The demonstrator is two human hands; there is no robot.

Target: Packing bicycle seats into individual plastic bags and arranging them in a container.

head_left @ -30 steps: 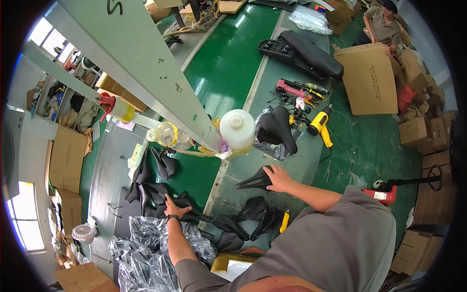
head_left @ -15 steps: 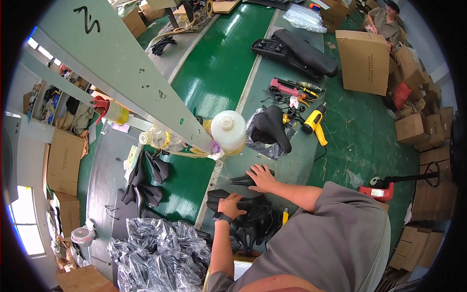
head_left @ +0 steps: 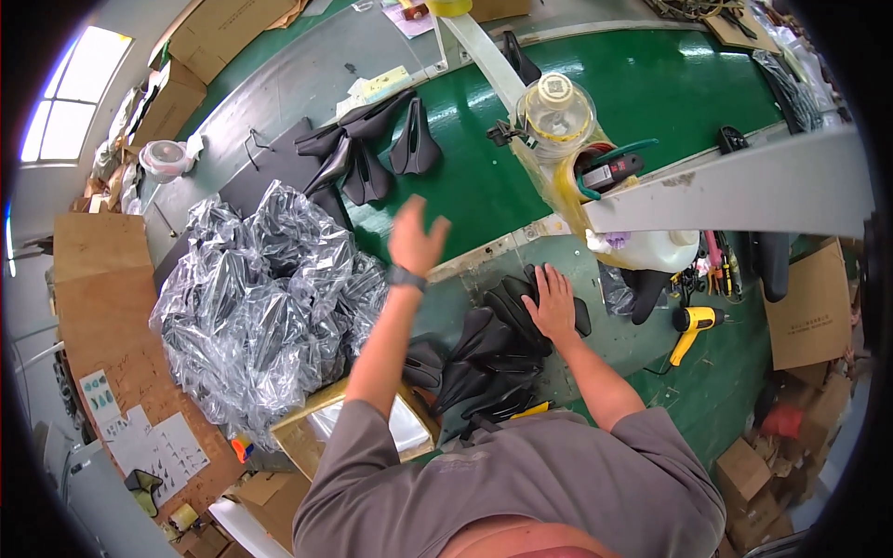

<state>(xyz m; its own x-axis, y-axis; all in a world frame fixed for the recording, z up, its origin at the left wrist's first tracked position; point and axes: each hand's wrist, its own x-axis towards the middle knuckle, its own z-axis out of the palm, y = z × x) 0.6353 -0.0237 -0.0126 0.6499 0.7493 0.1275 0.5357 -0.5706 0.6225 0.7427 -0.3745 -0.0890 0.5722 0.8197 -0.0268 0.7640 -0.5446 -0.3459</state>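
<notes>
My left hand is stretched out over the edge of the green belt, empty, thumb and fingers apart. Beyond it, several black bicycle saddles lie in a cluster, with a single saddle just right of them. My right hand rests flat on a black saddle on the near metal ledge, its fingers extended rather than wrapped round. Against that saddle, close to my body, lies a pile of black saddles, partly overlapping one another.
A large heap of clear-plastic-wrapped items stands left of my left arm. Below it sits a cardboard box holding white sheets. A grey metal beam crosses at right, near a white jug. A yellow heat gun lies at right.
The view has swung left. My left hand has left the saddle pile and reached out over the belt. My right hand now lies on a saddle beside the pile.
</notes>
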